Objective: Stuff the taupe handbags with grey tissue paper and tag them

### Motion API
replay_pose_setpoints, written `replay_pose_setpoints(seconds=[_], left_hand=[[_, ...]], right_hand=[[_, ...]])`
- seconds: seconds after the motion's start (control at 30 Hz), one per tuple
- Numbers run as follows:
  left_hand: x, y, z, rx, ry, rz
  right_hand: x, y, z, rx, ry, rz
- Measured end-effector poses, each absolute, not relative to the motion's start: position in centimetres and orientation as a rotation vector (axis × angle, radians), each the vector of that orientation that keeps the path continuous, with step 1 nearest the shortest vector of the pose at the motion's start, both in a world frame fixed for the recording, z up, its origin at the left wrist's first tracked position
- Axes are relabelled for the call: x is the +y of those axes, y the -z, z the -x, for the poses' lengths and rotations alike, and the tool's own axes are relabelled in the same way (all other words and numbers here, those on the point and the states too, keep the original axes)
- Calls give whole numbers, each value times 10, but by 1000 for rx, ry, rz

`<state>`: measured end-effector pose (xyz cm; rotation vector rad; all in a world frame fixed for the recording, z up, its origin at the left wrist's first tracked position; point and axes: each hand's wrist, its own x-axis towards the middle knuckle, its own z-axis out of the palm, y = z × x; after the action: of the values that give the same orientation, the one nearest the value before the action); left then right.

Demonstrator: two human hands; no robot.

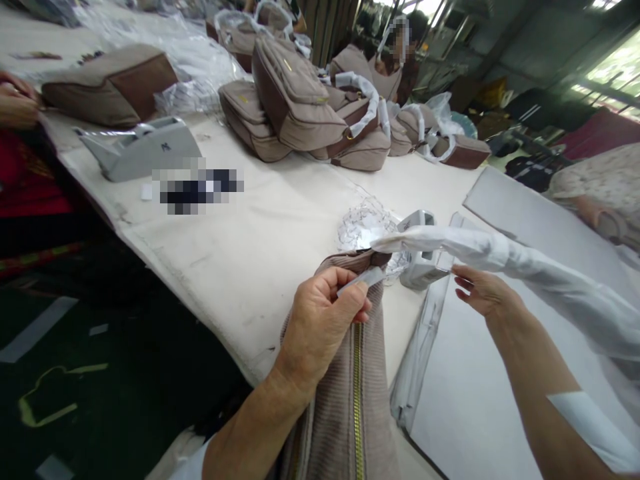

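A brown corduroy bag (373, 393) with a brass zipper stands upright in front of me. Its handle (460, 243), wrapped in white sheeting, stretches off to the right. My left hand (323, 317) is closed at the bag's top end, pinching a translucent white strip (363, 280) between thumb and fingers, close to the handle's base. Out to the right, my right hand (483, 292) reaches to a grey tape dispenser (423, 272). Its fingertips are drawn together at the clear tape (444, 260) on the dispenser's front edge.
Several brown bags (300, 100) with wrapped handles are piled across the table (235, 267). A second tape dispenser (150, 150) stands at the left. White flat sheets (470, 373) are stacked at my right. Other people's arms show at both sides, and a person is behind the pile.
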<state>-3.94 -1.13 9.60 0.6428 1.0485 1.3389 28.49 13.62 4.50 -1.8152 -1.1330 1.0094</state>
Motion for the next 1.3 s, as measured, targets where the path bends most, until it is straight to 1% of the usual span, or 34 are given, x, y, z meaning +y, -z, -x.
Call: replay_pose_setpoints(seconds=[0.1, 0.2, 0.53, 0.67, 0.8, 0.87, 0.97, 1.07, 1.17, 1.23, 1.3], left_hand=[[-11, -95, 40, 1055, -1327, -637], [-11, -95, 40, 1055, -1320, -633], [-13, -88, 38, 1048, -1351, -660], [-12, -88, 37, 1052, -1358, -678], [-14, -88, 37, 1080, -1354, -700], [-17, -87, 36, 1107, -1350, -729], [-19, -85, 34, 1120, -1349, -753], [-20, -85, 31, 1119, -1330, -779], [-22, -85, 29, 1161, -1312, -853], [-25, -87, 29, 1191, -1312, -894], [-27, -88, 30, 1220, -1314, -923]], right_hand=[[116, -61, -274, -831, -1103, 1907], [99, -67, -259, -672, -1213, 1880], [87, -52, -252, -442, -1289, 1789], [90, -33, -252, -438, -1264, 1773], [81, -1, -250, -493, -1143, 1820], [69, 2, -248, -560, -1092, 1800], [45, -20, -238, -749, -1121, 1709], [21, -64, -211, -1111, -1261, 1529], [6, -108, -172, -1442, -1453, 1245], [3, -128, -148, -1522, -1555, 1147], [5, -138, -132, -1565, -1611, 1140]])
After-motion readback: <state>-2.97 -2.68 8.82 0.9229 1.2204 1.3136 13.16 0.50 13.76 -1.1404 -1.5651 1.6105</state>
